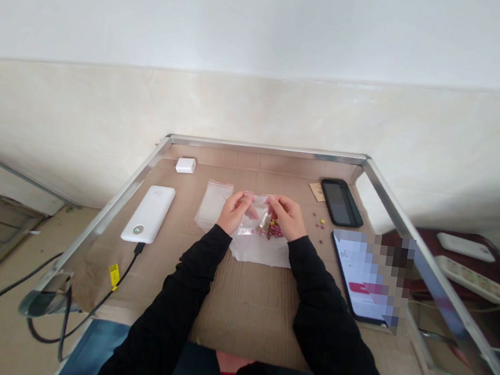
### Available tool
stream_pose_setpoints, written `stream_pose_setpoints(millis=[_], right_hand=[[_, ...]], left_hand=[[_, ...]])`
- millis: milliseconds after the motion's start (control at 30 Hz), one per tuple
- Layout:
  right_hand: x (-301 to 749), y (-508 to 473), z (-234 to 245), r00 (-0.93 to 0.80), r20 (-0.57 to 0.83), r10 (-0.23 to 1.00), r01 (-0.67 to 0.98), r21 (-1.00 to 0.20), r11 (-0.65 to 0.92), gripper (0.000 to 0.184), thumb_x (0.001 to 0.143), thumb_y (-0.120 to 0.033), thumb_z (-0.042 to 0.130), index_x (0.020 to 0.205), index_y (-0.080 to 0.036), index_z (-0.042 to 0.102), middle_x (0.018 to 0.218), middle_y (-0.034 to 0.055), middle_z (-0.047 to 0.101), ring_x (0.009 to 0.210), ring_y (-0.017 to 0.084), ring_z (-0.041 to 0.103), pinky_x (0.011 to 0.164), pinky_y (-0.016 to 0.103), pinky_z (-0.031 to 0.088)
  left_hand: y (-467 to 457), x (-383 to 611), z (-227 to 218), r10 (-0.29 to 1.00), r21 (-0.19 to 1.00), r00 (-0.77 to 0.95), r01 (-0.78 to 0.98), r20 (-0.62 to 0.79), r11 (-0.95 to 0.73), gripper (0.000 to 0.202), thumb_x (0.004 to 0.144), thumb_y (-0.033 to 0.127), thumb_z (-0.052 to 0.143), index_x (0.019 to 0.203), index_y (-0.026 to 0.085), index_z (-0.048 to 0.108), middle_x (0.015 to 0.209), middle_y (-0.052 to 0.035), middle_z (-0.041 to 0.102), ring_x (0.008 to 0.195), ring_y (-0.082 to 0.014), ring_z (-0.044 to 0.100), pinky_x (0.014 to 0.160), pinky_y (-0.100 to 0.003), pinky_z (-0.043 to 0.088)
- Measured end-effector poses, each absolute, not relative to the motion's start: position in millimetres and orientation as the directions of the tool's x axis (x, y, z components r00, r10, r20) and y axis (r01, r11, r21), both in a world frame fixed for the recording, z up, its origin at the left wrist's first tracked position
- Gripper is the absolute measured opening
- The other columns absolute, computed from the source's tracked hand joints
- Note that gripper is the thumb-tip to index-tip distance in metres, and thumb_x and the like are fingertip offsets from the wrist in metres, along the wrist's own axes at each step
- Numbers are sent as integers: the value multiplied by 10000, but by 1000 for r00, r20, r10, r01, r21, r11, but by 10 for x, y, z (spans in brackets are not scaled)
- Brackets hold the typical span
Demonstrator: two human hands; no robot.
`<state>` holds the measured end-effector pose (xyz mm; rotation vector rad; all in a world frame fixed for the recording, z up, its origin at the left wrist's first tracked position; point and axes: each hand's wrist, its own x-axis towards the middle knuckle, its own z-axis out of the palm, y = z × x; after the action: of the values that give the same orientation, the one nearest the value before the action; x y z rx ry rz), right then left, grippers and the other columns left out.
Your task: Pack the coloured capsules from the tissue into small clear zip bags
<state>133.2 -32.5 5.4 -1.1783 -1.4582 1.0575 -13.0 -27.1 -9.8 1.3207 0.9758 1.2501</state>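
Observation:
A small clear zip bag (252, 219) is held up by its top edge between both hands. My left hand (233, 212) pinches the upper left corner, and my right hand (289, 216) pinches the upper right. Behind and beside the bag lies a heap of small reddish and yellow beads (275, 229), partly hidden by my right hand. The beads rest on a white sheet (259, 253) that looks thin. Just left of my left hand is a stack of clear zip bags (214, 202). Whether anything is inside the held bag I cannot tell.
Cardboard (248, 299) lines the metal-framed tray. A white power bank (148, 213) with a black cable and a white charger (185, 165) lie left. On the right are a dark phone case (341, 202), a phone with a lit screen (362, 278) and several loose beads (319, 222).

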Motion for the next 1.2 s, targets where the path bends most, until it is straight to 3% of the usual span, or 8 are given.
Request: stream_pose_setpoints(millis=[500, 733, 1000, 1200], right_hand=[[1321, -356, 66, -48, 206, 977, 177, -961, 211, 325, 759, -419, 477, 582, -151, 528, 489, -31, 445, 438, 68, 382, 445, 204, 298], [1269, -361, 50, -146, 151, 978, 118, -979, 168, 307, 752, -422, 482, 630, -146, 539, 506, -28, 472, 436, 69, 394, 436, 202, 305], [1178, -380, -9, -75, 232, 970, 106, -965, 239, 307, 794, -436, 427, 660, -166, 480, 511, -42, 433, 463, 77, 410, 469, 202, 322], [1057, -487, -25, 133, 322, 937, 419, -875, 241, 284, 830, -420, 371, 737, -179, 488, 539, -31, 472, 476, 90, 425, 478, 204, 294]], left_hand=[[-309, -159, -18, 969, 970, 34, -34, 244, -243, 286, 789, 371, 479, 654, 137, 574, 515, -2, 578, 489, -92, 518, 533, -219, 409], [-299, -142, -69, 966, 969, 73, -39, 248, -245, 325, 788, 388, 473, 605, 131, 549, 554, -9, 573, 517, -82, 524, 532, -202, 415], [-329, -101, -85, 963, 972, 128, -11, 236, -237, 331, 802, 436, 426, 750, 132, 547, 537, 10, 533, 437, -71, 475, 435, -191, 385], [-404, -55, -89, 965, 952, 39, 153, 260, -263, 314, 833, 435, 358, 709, 166, 461, 411, 72, 388, 315, -50, 337, 356, -176, 261]])
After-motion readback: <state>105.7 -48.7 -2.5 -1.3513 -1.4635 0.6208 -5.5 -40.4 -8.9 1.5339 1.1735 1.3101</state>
